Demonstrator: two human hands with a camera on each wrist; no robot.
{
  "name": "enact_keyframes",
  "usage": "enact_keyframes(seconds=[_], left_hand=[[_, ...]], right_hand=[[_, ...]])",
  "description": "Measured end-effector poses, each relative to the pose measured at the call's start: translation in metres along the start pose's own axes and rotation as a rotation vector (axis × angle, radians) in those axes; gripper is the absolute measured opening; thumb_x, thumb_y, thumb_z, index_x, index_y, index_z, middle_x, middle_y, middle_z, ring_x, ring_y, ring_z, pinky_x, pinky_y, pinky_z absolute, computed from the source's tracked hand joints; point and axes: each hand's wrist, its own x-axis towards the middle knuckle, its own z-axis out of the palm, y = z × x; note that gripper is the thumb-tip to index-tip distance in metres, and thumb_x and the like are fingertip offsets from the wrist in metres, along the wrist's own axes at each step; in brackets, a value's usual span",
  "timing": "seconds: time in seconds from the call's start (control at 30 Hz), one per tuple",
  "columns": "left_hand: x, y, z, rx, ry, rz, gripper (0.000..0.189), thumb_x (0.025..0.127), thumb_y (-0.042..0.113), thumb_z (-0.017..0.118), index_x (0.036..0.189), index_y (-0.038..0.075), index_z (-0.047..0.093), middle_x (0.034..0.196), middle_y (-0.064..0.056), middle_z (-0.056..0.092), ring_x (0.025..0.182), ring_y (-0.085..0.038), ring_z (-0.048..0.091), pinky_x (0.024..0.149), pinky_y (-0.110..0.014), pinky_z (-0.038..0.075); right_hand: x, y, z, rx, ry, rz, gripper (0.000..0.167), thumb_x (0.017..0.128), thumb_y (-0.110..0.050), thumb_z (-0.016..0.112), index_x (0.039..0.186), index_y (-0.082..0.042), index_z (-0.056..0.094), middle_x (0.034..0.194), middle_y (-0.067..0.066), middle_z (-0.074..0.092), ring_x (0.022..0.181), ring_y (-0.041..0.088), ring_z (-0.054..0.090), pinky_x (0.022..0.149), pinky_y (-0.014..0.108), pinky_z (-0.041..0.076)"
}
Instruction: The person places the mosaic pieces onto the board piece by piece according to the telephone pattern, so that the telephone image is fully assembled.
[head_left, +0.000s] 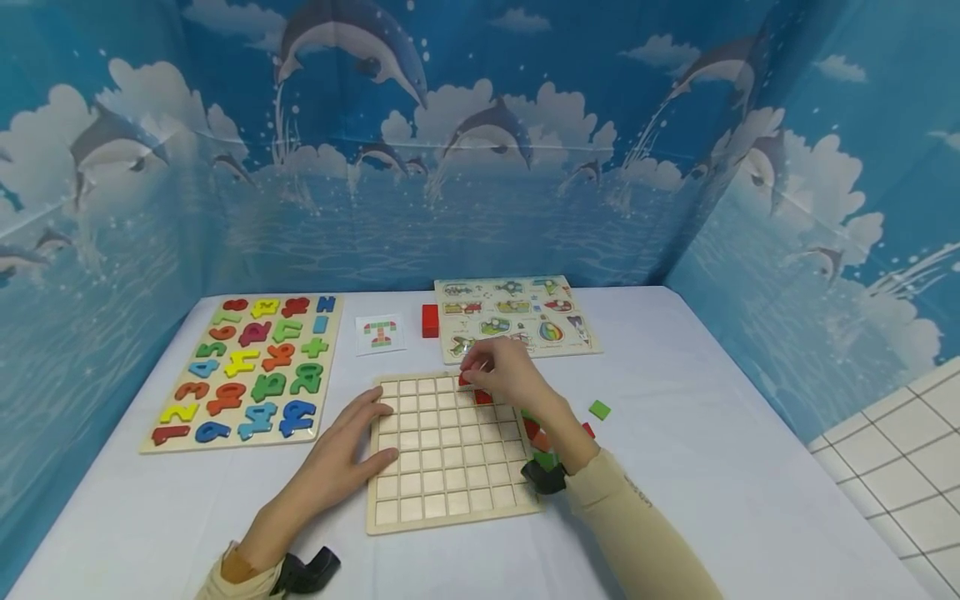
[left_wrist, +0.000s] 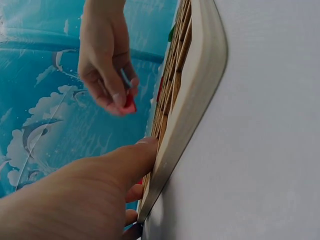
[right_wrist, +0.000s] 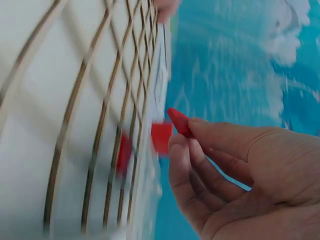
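Note:
A square wooden grid board [head_left: 431,527] lies flat at the middle of the table. My left hand [head_left: 337,450] rests on its left edge, the thumb and fingers spread on the rim. Over the board's far side, my right hand [head_left: 513,375] pinches a small red tile [right_wrist: 180,122] between thumb and fingertips. Another red tile [head_left: 483,397] sits in a grid cell just below that hand. To the right of the board, partly behind my right wrist, loose red, orange and green tiles [head_left: 543,460] are scattered, with one green tile [head_left: 599,410] farther out.
A number puzzle board [head_left: 315,417] lies at the left. Behind the grid are a card [head_left: 380,334] with a red and green T pattern, a red block [head_left: 430,321] and a picture puzzle board [head_left: 517,325]. A dolphin-print curtain [head_left: 480,225] borders the table.

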Motion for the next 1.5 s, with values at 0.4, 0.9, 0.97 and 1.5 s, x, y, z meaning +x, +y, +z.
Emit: enact_keyframes(seconds=[0.4, 0.9, 0.97, 1.5], left_hand=[[0.003, -0.001, -0.001, -0.006, -0.002, -0.006, 0.057, 0.093, 0.031, 0.082, 0.142, 0.015, 0.059, 0.17, -0.013, 0.037, 0.156, -0.039, 0.035, 0.12, -0.062, 0.039], [0.002, 0.0, -0.001, -0.013, -0.001, -0.015, 0.055, 0.093, 0.028, 0.082, 0.141, 0.015, 0.059, 0.169, -0.014, 0.037, 0.157, -0.04, 0.034, 0.12, -0.063, 0.039], [0.002, 0.0, -0.001, -0.014, -0.003, -0.015, 0.055, 0.093, 0.028, 0.082, 0.141, 0.015, 0.059, 0.169, -0.014, 0.037, 0.157, -0.04, 0.034, 0.12, -0.063, 0.038], [0.002, -0.002, 0.0, 0.002, 0.002, -0.008, 0.054, 0.093, 0.03, 0.082, 0.141, 0.016, 0.06, 0.169, -0.014, 0.038, 0.156, -0.041, 0.035, 0.119, -0.064, 0.04]], right_hand=[[0.024, -0.037, 0.06, 0.039, -0.043, -0.033, 0.006, 0.097, -0.005, 0.074, 0.092, -0.009, 0.075, 0.081, 0.001, 0.075, 0.07, 0.006, 0.064, 0.067, 0.022, 0.053], [0.022, -0.042, 0.077, -0.082, -0.017, -0.022, 0.007, 0.095, -0.008, 0.079, 0.09, -0.012, 0.083, 0.088, -0.003, 0.074, 0.084, 0.008, 0.065, 0.077, 0.023, 0.053], [0.021, -0.041, 0.078, -0.108, -0.017, -0.025, 0.007, 0.094, -0.007, 0.079, 0.093, -0.012, 0.084, 0.092, -0.002, 0.073, 0.088, 0.009, 0.067, 0.078, 0.022, 0.055], [-0.001, -0.045, 0.067, -0.336, -0.104, -0.217, 0.022, 0.098, -0.006, 0.074, 0.118, -0.013, 0.081, 0.116, 0.001, 0.078, 0.115, 0.018, 0.07, 0.103, 0.034, 0.057]])
